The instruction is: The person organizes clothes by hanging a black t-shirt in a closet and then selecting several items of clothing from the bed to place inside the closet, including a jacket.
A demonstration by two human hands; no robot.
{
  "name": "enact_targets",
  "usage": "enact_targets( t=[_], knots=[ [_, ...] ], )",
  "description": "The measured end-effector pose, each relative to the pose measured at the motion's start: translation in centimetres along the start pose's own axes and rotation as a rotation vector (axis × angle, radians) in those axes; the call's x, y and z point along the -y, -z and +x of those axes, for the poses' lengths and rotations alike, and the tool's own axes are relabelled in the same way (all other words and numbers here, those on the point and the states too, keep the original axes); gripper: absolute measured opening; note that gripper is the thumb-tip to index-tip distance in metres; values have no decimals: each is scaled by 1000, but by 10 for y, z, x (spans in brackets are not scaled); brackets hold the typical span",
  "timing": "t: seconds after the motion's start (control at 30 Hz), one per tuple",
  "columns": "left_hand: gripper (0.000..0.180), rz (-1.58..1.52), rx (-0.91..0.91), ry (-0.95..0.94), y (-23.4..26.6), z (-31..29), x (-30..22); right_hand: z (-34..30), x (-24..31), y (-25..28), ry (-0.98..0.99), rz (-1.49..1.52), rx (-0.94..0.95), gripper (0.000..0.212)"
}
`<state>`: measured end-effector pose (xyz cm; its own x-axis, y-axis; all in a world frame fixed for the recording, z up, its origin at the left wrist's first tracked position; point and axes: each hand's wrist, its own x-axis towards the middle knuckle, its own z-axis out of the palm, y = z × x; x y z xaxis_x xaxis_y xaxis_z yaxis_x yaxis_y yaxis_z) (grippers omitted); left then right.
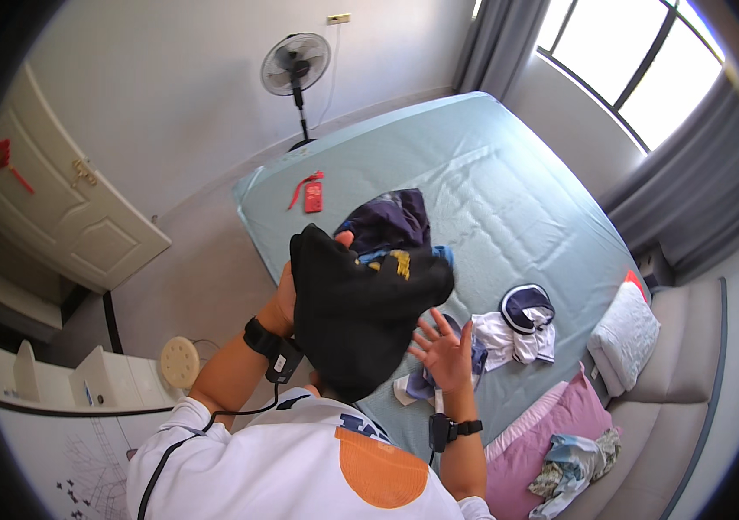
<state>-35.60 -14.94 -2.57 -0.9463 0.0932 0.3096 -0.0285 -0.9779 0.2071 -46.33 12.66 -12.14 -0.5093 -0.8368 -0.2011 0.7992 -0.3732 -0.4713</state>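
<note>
The person stands at the near edge of a bed (pixel 508 199) covered in a pale blue sheet, both forearms coming up from the lower edge; the left hand (pixel 285 299) is raised and closed on the edge of a black garment (pixel 356 316), its fingers (pixel 344 237) curled over the top of the cloth so that only a tip or two shows; the garment hangs lifted off the mattress in front of the person's chest, draped in a loose dark mass with a patch of yellow print near its upper right; the right hand (pixel 444 351) is wide open, fingers spread and palm towards the cloth, holding nothing, just beside the garment's lower right edge; whether it touches the fabric cannot be told.

Behind the black garment a heap of dark purple and blue clothes (pixel 391 221) lies on the sheet; to the right of the open hand sits a white and navy bundle (pixel 518 329), and more crumpled cloth lies under the right wrist; a small red packet with a red ribbon (pixel 311 194) rests near the far left corner of the bed; a white folded towel (pixel 622 340) and a pink pillow (pixel 543 438) lie at the right; a standing fan (pixel 295 68) is by the far wall, and a cream door (pixel 58 208) at the left.
</note>
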Motion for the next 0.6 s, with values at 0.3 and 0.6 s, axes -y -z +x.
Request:
enact_targets(
  t=[0.3, 0.6],
  knots=[
    [57, -529, -140, -246, 20, -119, -68, 93, -142, -73, -123, -676, 142, 66],
    [58, 122, -246, -316, 0, -263, -200, 184, -226, -206, 36, -656, 214, 33]
  ],
)
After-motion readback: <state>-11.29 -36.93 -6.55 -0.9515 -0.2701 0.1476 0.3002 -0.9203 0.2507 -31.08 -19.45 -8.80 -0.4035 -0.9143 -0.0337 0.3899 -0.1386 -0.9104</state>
